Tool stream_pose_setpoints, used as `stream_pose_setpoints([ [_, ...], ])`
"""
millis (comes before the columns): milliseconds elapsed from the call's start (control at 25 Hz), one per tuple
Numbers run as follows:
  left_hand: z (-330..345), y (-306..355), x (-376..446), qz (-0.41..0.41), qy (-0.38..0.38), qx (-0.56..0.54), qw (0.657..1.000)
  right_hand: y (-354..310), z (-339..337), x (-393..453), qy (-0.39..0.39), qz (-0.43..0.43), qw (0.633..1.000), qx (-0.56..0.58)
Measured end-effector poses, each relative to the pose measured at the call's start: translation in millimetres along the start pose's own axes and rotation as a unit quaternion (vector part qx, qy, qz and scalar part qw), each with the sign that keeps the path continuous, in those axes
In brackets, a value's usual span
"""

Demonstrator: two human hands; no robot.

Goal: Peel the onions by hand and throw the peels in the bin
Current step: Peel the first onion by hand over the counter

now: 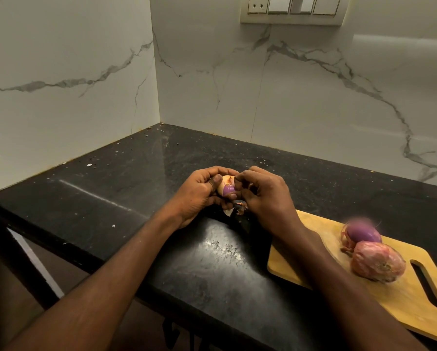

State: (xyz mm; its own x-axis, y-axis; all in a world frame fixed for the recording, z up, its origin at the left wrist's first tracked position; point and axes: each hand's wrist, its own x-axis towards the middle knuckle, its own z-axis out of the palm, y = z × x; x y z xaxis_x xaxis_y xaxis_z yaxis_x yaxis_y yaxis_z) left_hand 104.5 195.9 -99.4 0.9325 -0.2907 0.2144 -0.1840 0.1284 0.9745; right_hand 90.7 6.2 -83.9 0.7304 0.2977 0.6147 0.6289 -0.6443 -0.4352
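Observation:
A small onion, part pale skin and part bare purple, sits between both hands above the black counter. My left hand grips it from the left, thumb on top. My right hand pinches its skin from the right. Loose peel scraps hang or lie just beneath the hands. Two more onions rest on a wooden cutting board at the right: a partly peeled purple one and one still in its pink skin. No bin is in view.
The black stone counter runs into a corner of white marble walls, with small flecks scattered on it. A switch panel is high on the back wall. The counter's front edge drops off at the lower left.

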Motion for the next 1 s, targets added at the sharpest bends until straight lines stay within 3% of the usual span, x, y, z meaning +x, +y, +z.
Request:
stream_pose_setpoints([
  [440, -0.1, 3.3, -1.0, -0.005, 0.01, -0.053, 0.999, -0.5, -0.4, 1.8, 0.017, -0.004, 1.0, 0.024],
  [760, 0.1, 2.8, 0.5, -0.006, 0.034, -0.077, 0.996, 1.6, -4.9, 0.3, 0.045, 0.088, 0.99, 0.098],
  [1000, -1.4, 2.2, -0.3, 0.0, 0.008, -0.06, 0.998, -2.1, -7.9, 1.8, -0.003, 0.012, 1.0, 0.029],
])
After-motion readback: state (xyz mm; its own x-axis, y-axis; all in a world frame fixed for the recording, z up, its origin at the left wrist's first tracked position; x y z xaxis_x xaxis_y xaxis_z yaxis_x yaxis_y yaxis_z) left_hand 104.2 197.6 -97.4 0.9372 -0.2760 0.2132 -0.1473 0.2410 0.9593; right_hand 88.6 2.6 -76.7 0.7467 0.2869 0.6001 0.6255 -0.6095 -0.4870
